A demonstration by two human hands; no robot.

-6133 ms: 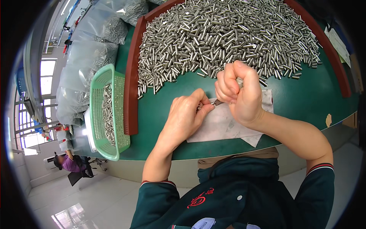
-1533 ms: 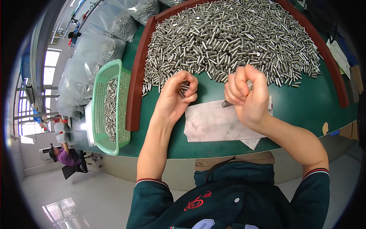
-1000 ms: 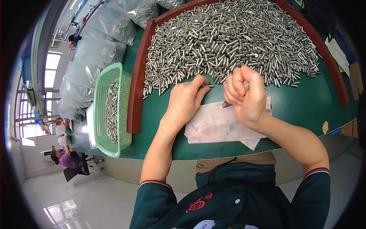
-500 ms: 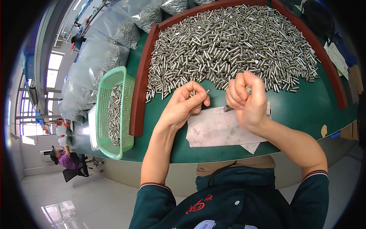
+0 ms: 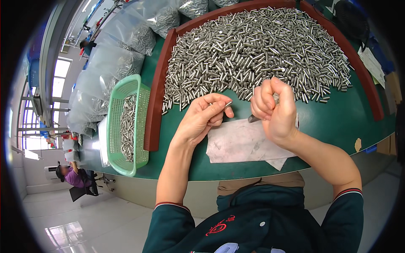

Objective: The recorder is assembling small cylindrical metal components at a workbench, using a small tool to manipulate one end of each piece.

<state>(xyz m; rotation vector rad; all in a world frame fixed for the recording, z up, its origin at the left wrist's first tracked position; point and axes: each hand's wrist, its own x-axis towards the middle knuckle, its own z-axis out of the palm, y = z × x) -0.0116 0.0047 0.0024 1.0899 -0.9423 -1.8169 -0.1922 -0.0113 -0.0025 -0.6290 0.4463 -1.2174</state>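
The handling appears to be part-way along: a batch of small metal pins (image 5: 128, 126) is contained in the green basket (image 5: 143, 124), while a far larger pile of pins (image 5: 253, 50) is spread loose over the counter (image 5: 333, 120), bounded by a red-brown barrier (image 5: 154, 122). Judged by these amounts, much more is left in the pile than is gathered in the basket. Whether the two lots differ in condition cannot be told at this size.

A single metal pin (image 5: 228, 104) is pinched between thumb and index finger of the left hand (image 5: 201, 119). It is gripped at the fingertips, with one end pointed up and to the right, out past them. The other fingers are curled inward; whether more pins are held behind them cannot be seen. The pin is held near the front edge of the pile, apart from the right hand (image 5: 276, 110).

The right hand is closed in a fist around a dark tool (image 5: 253, 119), of which only the tip is exposed, directed left above a stained cloth (image 5: 236, 143). No contact is made between tool and pin.
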